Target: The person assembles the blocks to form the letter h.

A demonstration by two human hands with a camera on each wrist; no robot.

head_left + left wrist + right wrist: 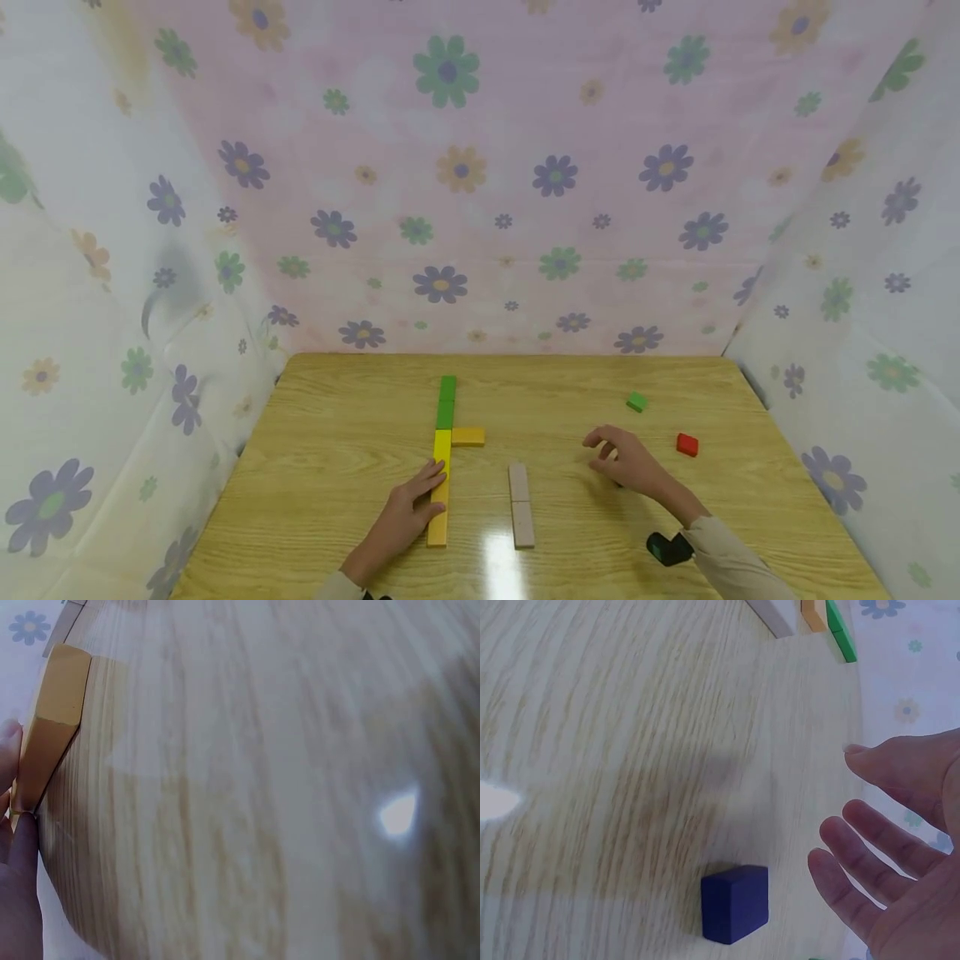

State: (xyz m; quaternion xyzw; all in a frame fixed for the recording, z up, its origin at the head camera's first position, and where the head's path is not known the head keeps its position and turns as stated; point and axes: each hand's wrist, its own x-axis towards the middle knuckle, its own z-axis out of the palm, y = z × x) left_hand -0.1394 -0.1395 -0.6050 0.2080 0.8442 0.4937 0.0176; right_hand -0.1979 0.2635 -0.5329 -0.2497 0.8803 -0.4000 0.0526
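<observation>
My left hand [405,512] rests against a straight row of yellow blocks [439,531], fingertips on its left side and top. Close up in the left wrist view, its fingers touch a yellow-orange block [60,690]. Two green blocks [447,402] continue that row at the far end, and an orange block [468,437] juts out to its right. Above the table on the right, my right hand [632,460] holds nothing, its fingers apart and loosely bent. Near it in the right wrist view lies a dark blue block [735,904], mostly hidden by the hand in the head view.
Two pale blocks [521,505] lie end to end between the hands. Beyond the right hand are a small green block [637,402] and a red block [687,445]. Flowered cloth [495,275] encloses the wooden table [360,392] at the back and sides.
</observation>
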